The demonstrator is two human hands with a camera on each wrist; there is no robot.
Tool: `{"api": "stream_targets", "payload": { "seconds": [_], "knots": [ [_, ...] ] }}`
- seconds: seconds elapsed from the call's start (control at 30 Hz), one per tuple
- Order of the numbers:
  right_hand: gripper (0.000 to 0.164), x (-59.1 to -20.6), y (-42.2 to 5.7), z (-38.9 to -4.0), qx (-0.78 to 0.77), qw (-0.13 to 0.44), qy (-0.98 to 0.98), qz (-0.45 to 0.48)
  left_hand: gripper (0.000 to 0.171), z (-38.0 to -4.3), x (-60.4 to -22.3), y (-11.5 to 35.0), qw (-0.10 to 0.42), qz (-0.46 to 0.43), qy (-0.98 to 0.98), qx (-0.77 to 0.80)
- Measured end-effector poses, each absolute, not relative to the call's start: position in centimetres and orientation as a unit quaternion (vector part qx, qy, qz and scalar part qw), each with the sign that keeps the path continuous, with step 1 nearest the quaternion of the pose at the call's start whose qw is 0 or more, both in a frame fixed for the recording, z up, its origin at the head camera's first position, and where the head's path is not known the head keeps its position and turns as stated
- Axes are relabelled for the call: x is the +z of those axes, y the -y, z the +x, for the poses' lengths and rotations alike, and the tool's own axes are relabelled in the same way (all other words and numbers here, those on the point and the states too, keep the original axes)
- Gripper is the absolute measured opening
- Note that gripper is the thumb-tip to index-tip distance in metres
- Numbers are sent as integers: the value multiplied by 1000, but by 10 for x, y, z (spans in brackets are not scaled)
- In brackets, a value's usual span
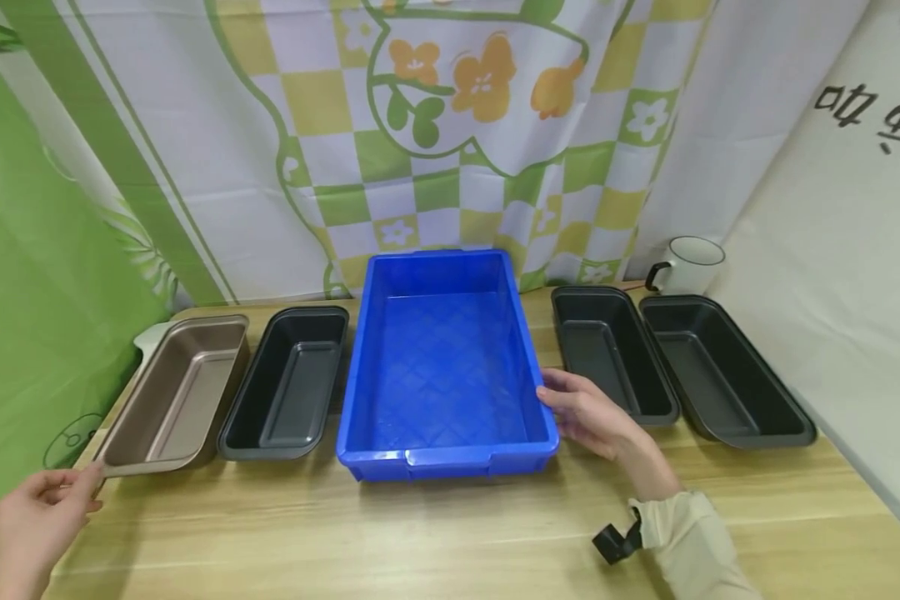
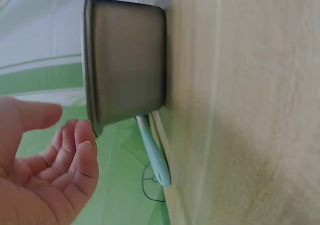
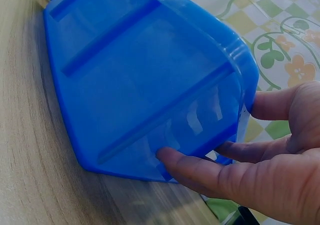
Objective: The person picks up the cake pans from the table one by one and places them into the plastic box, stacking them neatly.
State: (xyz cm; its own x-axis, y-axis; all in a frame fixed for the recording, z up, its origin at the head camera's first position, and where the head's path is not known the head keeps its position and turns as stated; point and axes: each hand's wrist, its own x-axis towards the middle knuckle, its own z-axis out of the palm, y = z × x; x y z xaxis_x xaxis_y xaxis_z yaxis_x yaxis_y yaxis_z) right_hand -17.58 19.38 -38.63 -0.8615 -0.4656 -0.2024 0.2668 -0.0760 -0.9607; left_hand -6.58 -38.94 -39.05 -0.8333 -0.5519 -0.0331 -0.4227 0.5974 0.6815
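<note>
A blue plastic bin (image 1: 450, 458) stands on the table with nothing in it. My right hand (image 1: 588, 412) holds its right rim, thumb over the edge and fingers against the outer wall (image 3: 145, 75). To the left, my left hand (image 1: 41, 521) is at the near corner of a gold-brown loaf pan (image 1: 183, 392). In the left wrist view its fingertips (image 2: 86, 147) touch the pan's rim, while the thumb stands apart from it. Between that pan and the bin lies a black loaf pan (image 1: 288, 383).
Two more black loaf pans, one nearer (image 1: 618, 358) and one farther right (image 1: 727, 375), stand right of the bin. Behind them is a white mug (image 1: 690, 265). A pale-green-handled utensil (image 2: 154, 152) lies beyond the gold-brown pan. Patterned cloth (image 1: 457, 183) hangs along the table's back edge.
</note>
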Motion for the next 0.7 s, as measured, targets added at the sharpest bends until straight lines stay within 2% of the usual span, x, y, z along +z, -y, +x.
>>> {"api": "stream_targets", "payload": {
  "seconds": [0.13, 0.3, 0.43, 0.63, 0.7],
  "knots": [
    [59, -387, -195, -176, -728, 251, -633, -81, 63, -71, -396, 401, 36, 294, 872, -391],
    [59, -387, -195, -175, -729, 249, -633, -80, 69, -79, -404, 408, -6, 250, 843, -476],
    [58, -387, -195, -175, -731, 249, -630, -78, 54, -86, -410, 419, -41, 215, 788, -576],
    [58, -387, -194, -176, -733, 249, -628, -76, 29, -89, -422, 439, -145, 117, 656, -732],
    [58, -387, -195, -176, -733, 248, -629, -75, 32, -88, -426, 443, -174, 69, 596, -781]
  ]
}}
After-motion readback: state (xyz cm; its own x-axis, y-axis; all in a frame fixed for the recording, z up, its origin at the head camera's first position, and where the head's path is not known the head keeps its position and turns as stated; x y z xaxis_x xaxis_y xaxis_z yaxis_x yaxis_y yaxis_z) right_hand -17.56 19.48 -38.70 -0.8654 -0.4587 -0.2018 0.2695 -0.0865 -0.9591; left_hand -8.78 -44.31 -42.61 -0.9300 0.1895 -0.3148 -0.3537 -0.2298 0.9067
